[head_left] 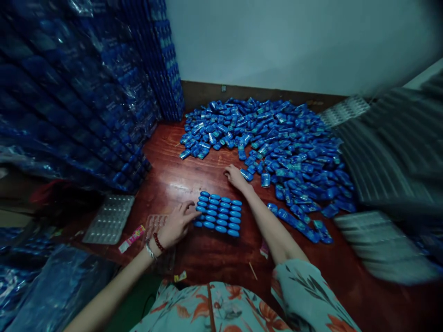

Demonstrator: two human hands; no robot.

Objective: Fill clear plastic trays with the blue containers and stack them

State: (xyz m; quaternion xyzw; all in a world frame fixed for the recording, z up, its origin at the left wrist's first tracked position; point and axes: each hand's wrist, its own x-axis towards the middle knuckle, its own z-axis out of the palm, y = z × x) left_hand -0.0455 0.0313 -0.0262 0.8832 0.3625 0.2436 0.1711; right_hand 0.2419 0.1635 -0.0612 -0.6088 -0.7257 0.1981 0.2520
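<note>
Several rows of shiny blue, oval pieces form a close block on the reddish wooden table, in front of me. At the block's left edge is my left hand, its thumb and forefinger apart and its thumb touching an end piece. Beyond the block, my right hand is low over the table with its fingers curled in. Whatever those fingers may hold is hidden. Just right of it lies a small blue packet, at the edge of a big heap of similar blue packets.
Tall stacks of blue, plastic-wrapped packs rise at left. Clear moulded trays lie on the left of the table, one partly under my left forearm. Stacked ribbed trays stand at right. A pink wrapper lies near the front.
</note>
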